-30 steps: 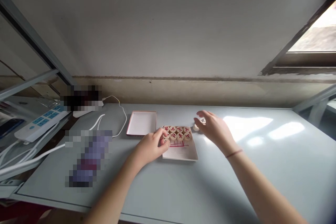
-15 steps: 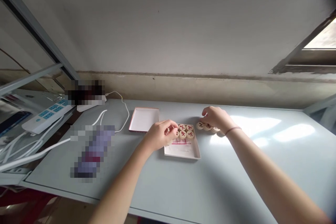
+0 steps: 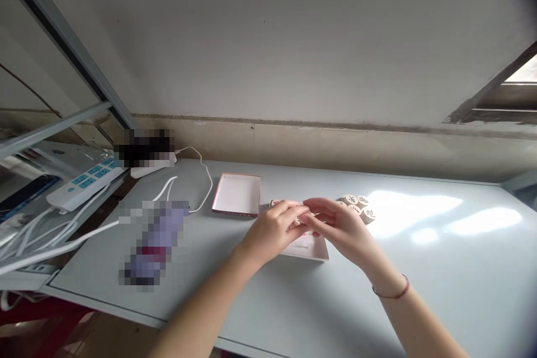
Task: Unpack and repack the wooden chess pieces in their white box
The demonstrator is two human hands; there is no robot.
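Note:
My left hand (image 3: 274,229) and my right hand (image 3: 342,229) meet over the white box tray (image 3: 316,251), their fingertips touching. The fingers of both are bent and closed. A pale edge of a round xiangqi piece (image 3: 298,221) shows between the hands, and my right hand seems to grip pieces, largely hidden by fingers. What my left fingers hold, if anything, is hidden. Several more round wooden xiangqi pieces with dark characters (image 3: 368,215) lie on the table just beyond my right hand. Most of the tray's contents are covered by my hands.
The box lid (image 3: 237,193) lies inside up on the grey table (image 3: 268,302), left of the tray. Farther left are a blurred-out purple object (image 3: 161,243), white cables (image 3: 205,179) and a power strip (image 3: 84,183). A wall (image 3: 268,67) stands behind the table.
My right hand has moved left from the loose pieces to the tray and meets my left hand. The red-marked pieces beneath it are gone from the table; dark-marked ones now show there.

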